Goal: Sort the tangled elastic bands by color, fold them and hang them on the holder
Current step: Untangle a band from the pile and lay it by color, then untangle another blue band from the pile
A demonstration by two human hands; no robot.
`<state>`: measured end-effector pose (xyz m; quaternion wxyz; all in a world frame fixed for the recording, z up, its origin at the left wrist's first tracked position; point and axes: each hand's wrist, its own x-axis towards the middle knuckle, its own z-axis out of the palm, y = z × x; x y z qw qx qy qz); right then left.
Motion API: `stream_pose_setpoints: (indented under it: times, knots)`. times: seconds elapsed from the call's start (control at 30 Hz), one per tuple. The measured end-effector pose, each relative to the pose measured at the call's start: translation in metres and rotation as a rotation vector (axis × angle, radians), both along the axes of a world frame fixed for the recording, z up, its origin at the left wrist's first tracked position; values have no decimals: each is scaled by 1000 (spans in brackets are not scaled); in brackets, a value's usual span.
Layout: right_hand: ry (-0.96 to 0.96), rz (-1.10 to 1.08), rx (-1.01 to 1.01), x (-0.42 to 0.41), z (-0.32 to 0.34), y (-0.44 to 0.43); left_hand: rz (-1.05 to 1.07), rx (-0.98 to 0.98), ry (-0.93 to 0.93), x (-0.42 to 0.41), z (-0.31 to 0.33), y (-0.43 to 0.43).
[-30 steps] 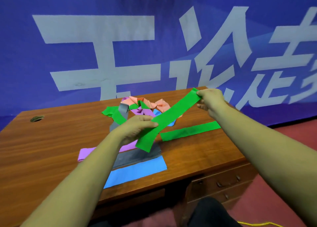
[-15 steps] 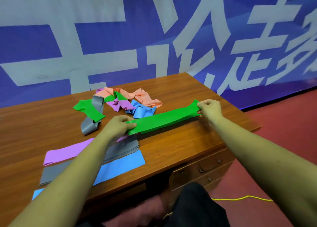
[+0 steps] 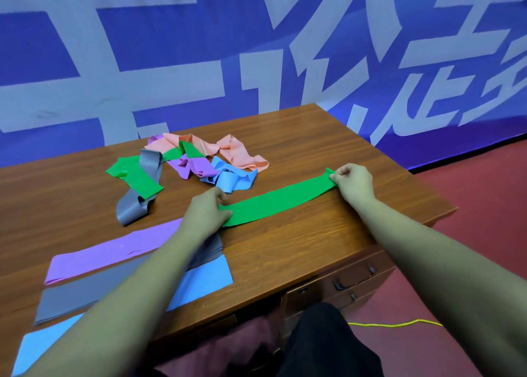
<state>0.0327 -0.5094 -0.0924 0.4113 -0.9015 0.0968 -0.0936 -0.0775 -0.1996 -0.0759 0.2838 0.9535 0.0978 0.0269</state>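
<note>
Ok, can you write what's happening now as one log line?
step: lay green band flat on desk | left hand: pinching near end | right hand: pinching far end | holder: unseen

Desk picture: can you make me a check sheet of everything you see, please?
Surface: brown wooden desk, drawers at front.
Job's things: long green elastic band stretched flat; flat purple band, grey band and blue band laid side by side; tangled pile of bands behind.
Holder: nothing seen.
Clutter: nothing seen.
Hands: left hand and right hand pinch the green band's ends.
Cables: yellow cord on floor.
Surroundings: blue banner, red floor.
</note>
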Motion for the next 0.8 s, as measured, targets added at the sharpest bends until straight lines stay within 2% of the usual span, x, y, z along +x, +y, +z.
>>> stream_pose_setpoints:
  times: [0.2, 0.3, 0.43, 0.57, 0.63, 0.7, 0.8]
  knots:
    - [-120, -24, 3, 4, -4, -6, 56, -87, -150, 7, -3, -5]
    - [-132, -22, -1, 7, -4, -5, 91, -97, -120, 14, -6, -7]
    - [-76, -25, -112, 9, -18, -4, 76, 57, -54, 18, -16, -9]
    - [-119, -44, -257, 2, -16, -1, -19, 303, -202, 16, -20, -13]
    - [-231, 60, -367, -2, -8, 8, -93, 407, -315, 17, -19, -12]
    - [-270, 239, -391, -4, 0, 26, -92, 421, -380, 23, -15, -5]
    - [-194, 426, -349, -5, 13, 68, 29, 320, -309, 39, -6, 12]
